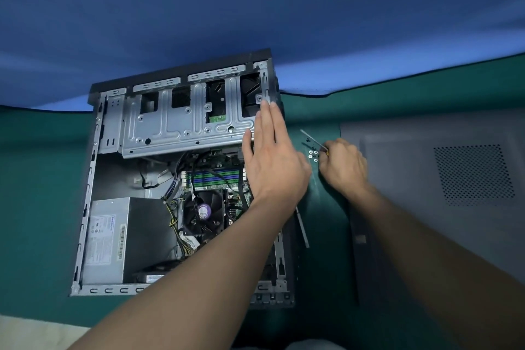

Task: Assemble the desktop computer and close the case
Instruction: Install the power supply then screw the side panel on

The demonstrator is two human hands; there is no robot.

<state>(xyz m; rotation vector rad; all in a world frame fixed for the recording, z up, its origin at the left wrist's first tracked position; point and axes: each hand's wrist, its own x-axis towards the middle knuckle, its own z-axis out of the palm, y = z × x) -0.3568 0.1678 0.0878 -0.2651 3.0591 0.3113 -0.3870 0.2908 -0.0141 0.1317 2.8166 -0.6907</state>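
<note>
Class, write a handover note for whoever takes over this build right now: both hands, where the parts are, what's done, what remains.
Left hand: flat on the right end of the drive cage.
Right hand: grips the screwdriver beside loose screws on the mat.
Case lies open; power supply and fan are inside.
Side panel lies off, right of the case.
Left to do: probably screw the cage down, then fit the panel.
</note>
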